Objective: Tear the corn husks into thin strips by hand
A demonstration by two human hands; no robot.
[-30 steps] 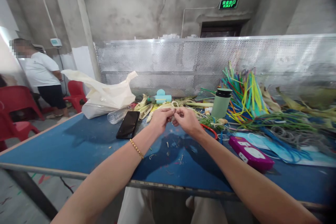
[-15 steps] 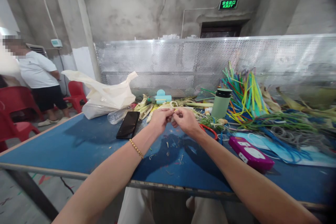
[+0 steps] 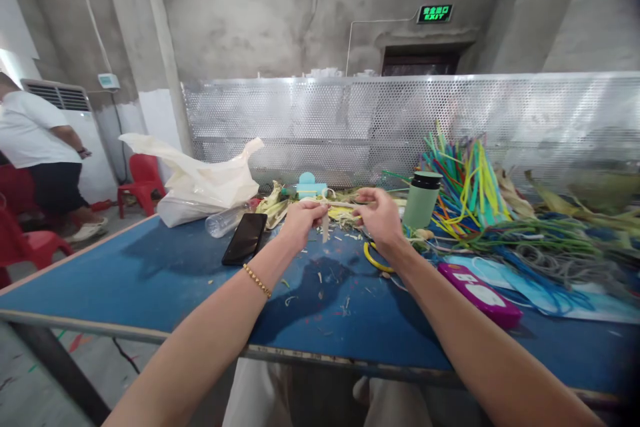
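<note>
A pale, flat strip point(image 3: 343, 204), like dried husk, stretches between my two hands above the blue table point(image 3: 175, 287). My left hand point(image 3: 301, 221) pinches it near a small knot-like part, where a loop rises and a short tail hangs down. My right hand point(image 3: 381, 219) is at the far end of the strip, with thumb and fingers curled around it; the exact contact is partly hidden. Behind the hands lie pale green husks point(image 3: 274, 205) and loose fibres. Below my right hand, a yellow ring-shaped handle point(image 3: 374, 259) shows.
Left of my hands are a black phone point(image 3: 244, 239), a clear bottle point(image 3: 223, 221) and a white plastic bag point(image 3: 210, 180). To the right stand a green jar point(image 3: 423, 200), a purple box point(image 3: 479, 295) and bundled coloured strips point(image 3: 480, 180). A person point(image 3: 40, 140) is at far left.
My hands were together; the right has moved away to the right, leaving the strip drawn out between them. The person at far left has shifted further left.
</note>
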